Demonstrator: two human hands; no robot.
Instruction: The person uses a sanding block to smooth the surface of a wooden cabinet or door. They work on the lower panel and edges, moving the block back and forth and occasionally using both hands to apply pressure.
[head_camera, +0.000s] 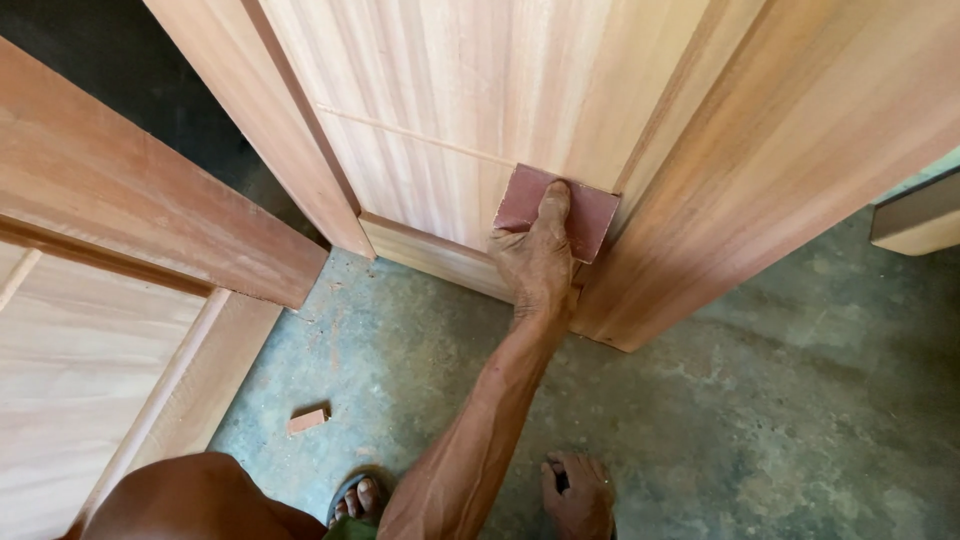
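Head view shows one hand (537, 262), which side I cannot tell, fingers (553, 203) together, pressing reddish sandpaper (596, 218) flat against the wooden door (430, 110) panel's lower corner.

Bare arm (480, 420), sandalled feet (358, 497), no sleeve
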